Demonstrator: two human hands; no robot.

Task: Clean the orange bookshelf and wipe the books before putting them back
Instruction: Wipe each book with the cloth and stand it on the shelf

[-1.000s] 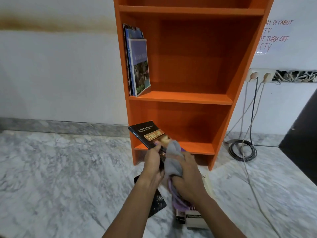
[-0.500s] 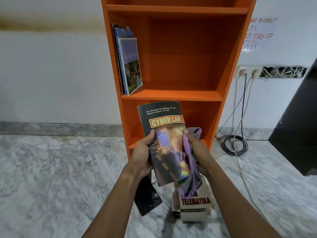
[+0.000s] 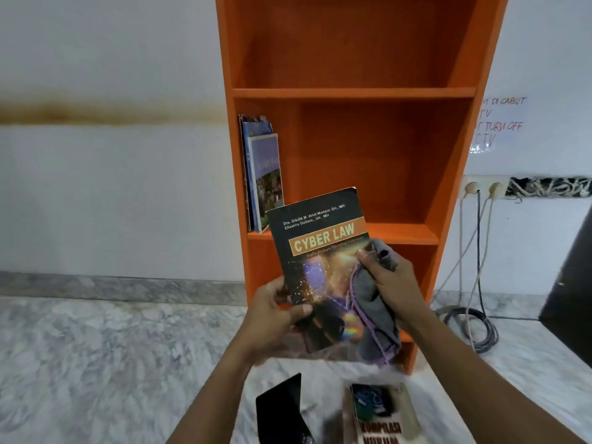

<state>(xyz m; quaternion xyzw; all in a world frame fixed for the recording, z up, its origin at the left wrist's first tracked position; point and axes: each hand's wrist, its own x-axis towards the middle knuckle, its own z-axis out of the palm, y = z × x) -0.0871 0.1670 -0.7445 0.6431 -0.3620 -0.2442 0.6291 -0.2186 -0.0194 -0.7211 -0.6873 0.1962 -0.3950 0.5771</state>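
A dark "Cyber Law" book [image 3: 320,251] is held upright in front of the orange bookshelf [image 3: 352,91]. My left hand [image 3: 275,312] grips its lower left edge. My right hand [image 3: 390,280] presses a grey cloth with purple trim [image 3: 374,315] against the right side of the cover. Two or three thin blue books [image 3: 262,177] lean against the left wall of the middle shelf. On the floor below lie a stack of books [image 3: 381,415] and a black book [image 3: 282,411].
The shelf stands against a white wall on a grey marble floor [image 3: 96,363]. To the right, a wall socket [image 3: 483,187] feeds cables down to a coil [image 3: 474,328] on the floor. A dark panel [image 3: 573,283] stands at the far right.
The book has turned from flat and low to upright with its cover facing me, and risen in front of the shelf. The cloth has moved from the top onto the cover's right side.
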